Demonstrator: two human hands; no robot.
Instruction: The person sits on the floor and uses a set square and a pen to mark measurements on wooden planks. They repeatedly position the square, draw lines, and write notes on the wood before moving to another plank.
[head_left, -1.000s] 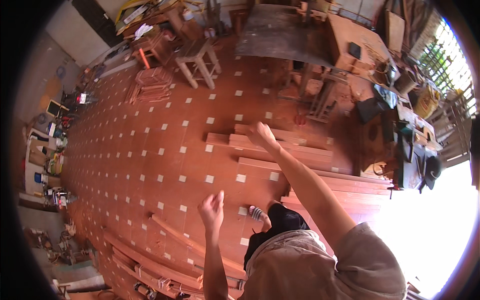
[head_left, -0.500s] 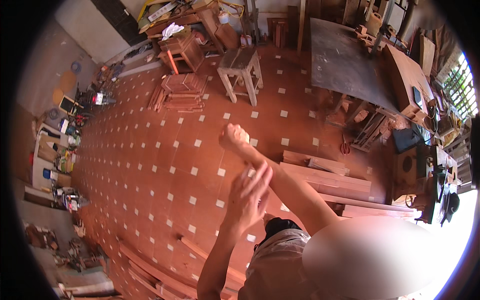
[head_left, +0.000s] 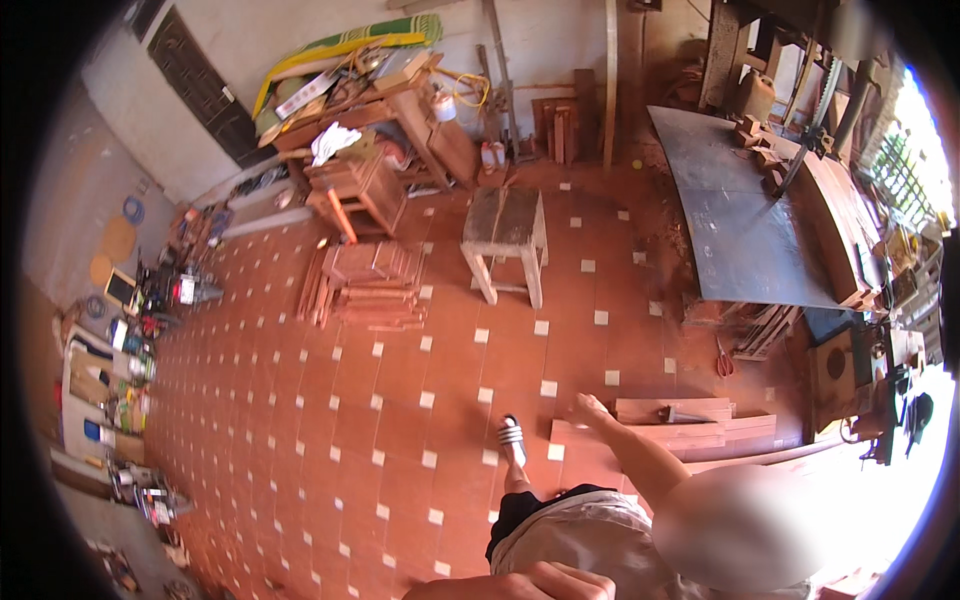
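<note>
My left hand (head_left: 525, 585) is low at the bottom edge, its back and bent knuckles showing in front of my pale shirt (head_left: 570, 530). The frame cuts off its fingertips. Reaching out to the right of my body, my right hand (head_left: 592, 408) looks closed, and I make out nothing in it. It appears just left of the stacked reddish planks (head_left: 690, 410) on the floor; I cannot tell whether it touches them. Below and to the left of that hand, my foot in a striped sandal (head_left: 512, 440) stands on the tiles.
A wooden stool (head_left: 503, 225) stands ahead on the tiled floor (head_left: 400, 490). Left of it lies a stack of wood pieces (head_left: 375, 280). A dark-topped saw table (head_left: 750, 220) fills the right side, with red-handled scissors (head_left: 724, 362) nearby. A cluttered wooden desk (head_left: 420, 110) stands at the back.
My left hand has come off my right forearm and dropped to the bottom edge. My right hand has lowered toward the right. The view has tilted up, showing more back wall.
</note>
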